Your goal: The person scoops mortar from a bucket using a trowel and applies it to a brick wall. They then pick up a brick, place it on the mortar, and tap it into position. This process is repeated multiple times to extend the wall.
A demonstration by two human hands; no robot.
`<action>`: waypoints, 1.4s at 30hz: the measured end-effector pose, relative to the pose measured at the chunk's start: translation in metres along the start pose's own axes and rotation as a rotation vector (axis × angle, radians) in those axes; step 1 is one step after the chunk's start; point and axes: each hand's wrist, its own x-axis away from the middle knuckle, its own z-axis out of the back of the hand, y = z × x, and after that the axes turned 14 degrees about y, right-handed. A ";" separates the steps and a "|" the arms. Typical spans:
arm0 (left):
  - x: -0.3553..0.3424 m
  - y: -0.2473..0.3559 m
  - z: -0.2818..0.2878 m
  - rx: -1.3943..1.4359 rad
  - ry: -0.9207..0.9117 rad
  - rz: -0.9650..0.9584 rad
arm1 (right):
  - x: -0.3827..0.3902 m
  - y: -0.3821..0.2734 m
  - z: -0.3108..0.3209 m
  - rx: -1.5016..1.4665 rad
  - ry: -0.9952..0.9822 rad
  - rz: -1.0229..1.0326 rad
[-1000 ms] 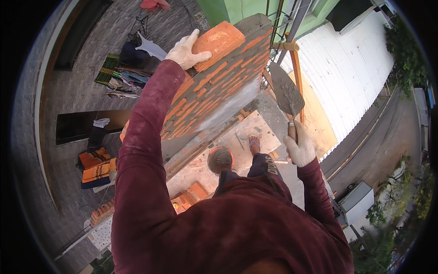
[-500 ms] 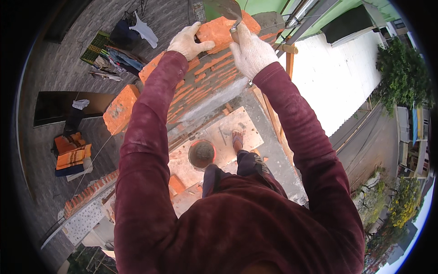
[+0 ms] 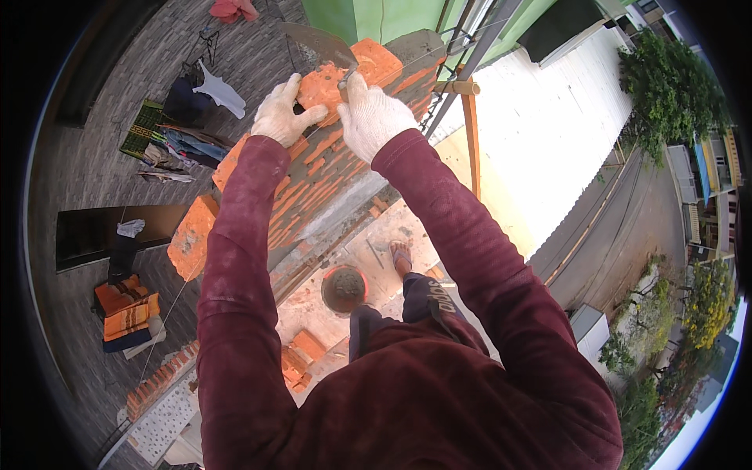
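Both my hands wear pale knitted gloves and are at the top of a brick wall (image 3: pixel 329 160) with grey mortar joints. My left hand (image 3: pixel 280 115) grips the left end of an orange brick (image 3: pixel 319 88), its thumb along the near side. At the brick's near side, my right hand (image 3: pixel 374 119) is closed around the handle of a trowel (image 3: pixel 319 45). The metal blade reaches out beyond the brick, to the left. More orange brick (image 3: pixel 378 63) shows right of the trowel; I cannot tell whether it is a separate one. Wet mortar (image 3: pixel 421 47) covers the wall top farther right.
A taut string (image 3: pixel 182 291) runs along the wall. Lower left on the wall sits another brick (image 3: pixel 193 237). Below stand a bucket of mortar (image 3: pixel 345 290) and loose bricks (image 3: pixel 305 348) by my feet. A wooden post (image 3: pixel 471 141) and white roofing (image 3: pixel 540 117) lie to the right.
The view has shifted, so the wall and hands appear farther left. My right hand has moved slightly left along the brick, and more of the trowel blade shows. The left hand keeps its grip.
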 end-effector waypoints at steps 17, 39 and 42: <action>0.004 -0.009 -0.005 0.052 0.083 -0.055 | -0.047 0.064 0.036 0.018 -0.009 0.189; 0.004 -0.009 -0.007 -0.034 0.054 -0.031 | -0.014 0.027 0.004 0.066 0.024 0.288; 0.002 -0.008 -0.013 -0.091 0.034 -0.019 | -0.006 0.013 0.000 0.068 0.065 0.231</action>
